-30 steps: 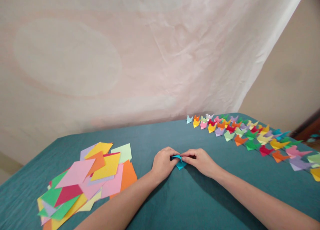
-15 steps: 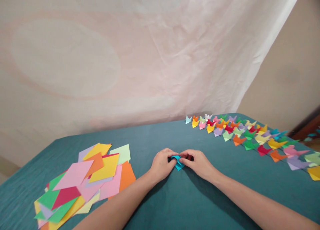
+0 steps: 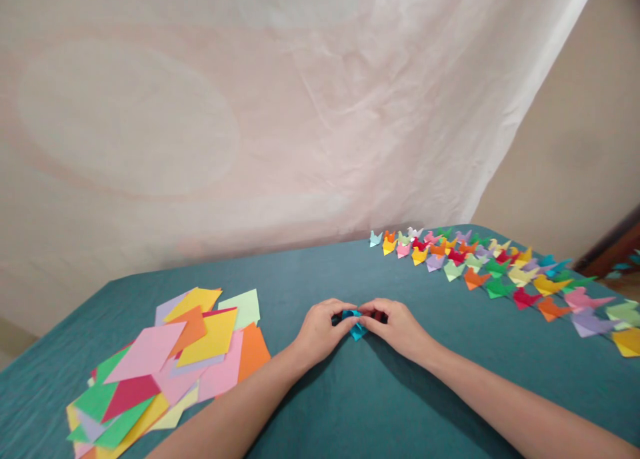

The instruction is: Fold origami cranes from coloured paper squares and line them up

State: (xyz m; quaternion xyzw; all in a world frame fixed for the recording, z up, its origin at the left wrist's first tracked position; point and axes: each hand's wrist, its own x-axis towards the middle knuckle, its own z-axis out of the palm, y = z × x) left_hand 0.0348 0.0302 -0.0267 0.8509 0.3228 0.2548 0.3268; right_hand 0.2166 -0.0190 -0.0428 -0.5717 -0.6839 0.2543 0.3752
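A small folded piece of blue paper (image 3: 357,332) is held between both hands, low over the middle of the table. My left hand (image 3: 324,327) pinches it from the left, thumb and fingers closed on its edge. From the right, my right hand (image 3: 393,322) grips it the same way. The two thumbs almost meet in front of the paper and hide part of its folds. Its lower corner shows below the thumbs, pointing toward me.
A loose pile of coloured paper sheets (image 3: 145,352) lies on the left of the green-covered table (image 3: 320,412). Rows of folded paper birds (image 3: 497,267) stand along the right side. A pale cloth (image 3: 280,126) hangs behind the table.
My left thumb has slid right across the paper, so the thumbs are closer together and cover more of it. The hands stay in nearly the same place.
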